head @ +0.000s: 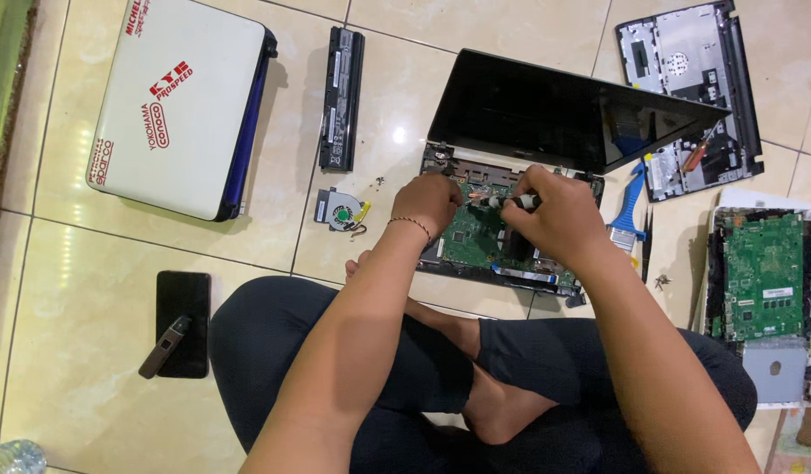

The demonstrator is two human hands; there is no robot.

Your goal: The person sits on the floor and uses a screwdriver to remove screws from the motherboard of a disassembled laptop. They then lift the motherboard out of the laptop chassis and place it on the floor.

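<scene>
On the tiled floor [89,290], an opened laptop [511,237] lies before crossed legs, its green board bare. The right hand [559,215] grips a screwdriver [511,202] over the board; the left hand [427,202] rests at the board's left edge. A small fan [340,211] lies just left.

Red stickers [164,92] on white laptop lid [182,105] upper left, dark tilted screen [546,110] top centre, black phone screen [182,325] lower left on floor.

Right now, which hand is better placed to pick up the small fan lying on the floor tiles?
Probably the left hand. The fan lies just to its left, while the right hand sits farther off and holds a screwdriver over the green circuit board.
</scene>
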